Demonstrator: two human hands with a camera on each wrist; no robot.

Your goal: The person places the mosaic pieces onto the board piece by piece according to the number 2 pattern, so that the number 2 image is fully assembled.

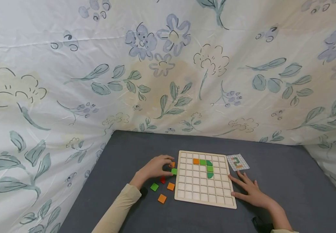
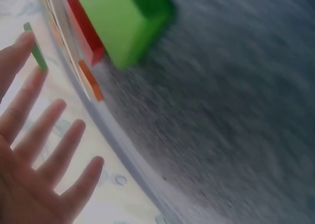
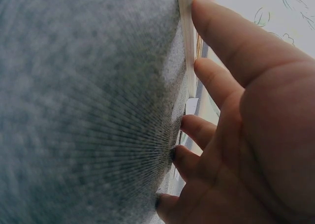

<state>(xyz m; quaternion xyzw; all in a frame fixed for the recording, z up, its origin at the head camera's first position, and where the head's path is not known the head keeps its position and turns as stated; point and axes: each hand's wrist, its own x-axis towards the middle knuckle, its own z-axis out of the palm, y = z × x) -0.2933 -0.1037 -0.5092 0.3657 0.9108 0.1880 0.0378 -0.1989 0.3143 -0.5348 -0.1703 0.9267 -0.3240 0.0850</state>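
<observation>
Between thumb and index finger my left hand [image 1: 154, 167] pinches a green square tile [image 2: 38, 51], held just off the left edge of a light wooden grid board [image 1: 202, 196]. On the board lie an orange square [image 1: 196, 161], two green squares [image 1: 202, 161] and two dark green rounded tiles [image 1: 210, 175]. With its fingers spread, my right hand [image 1: 253, 193] touches the board's right edge with thumb and index finger. Its other fingers reach down to the dark table, near a small printed card [image 1: 237, 162].
Loose tiles lie left of the board: a green square [image 1: 154, 187], a red piece [image 1: 162, 180] and several orange squares [image 1: 162, 198], one partly behind the left hand. The dark grey table [image 1: 144, 142] ends at a flower-patterned cloth [image 1: 168, 81] behind.
</observation>
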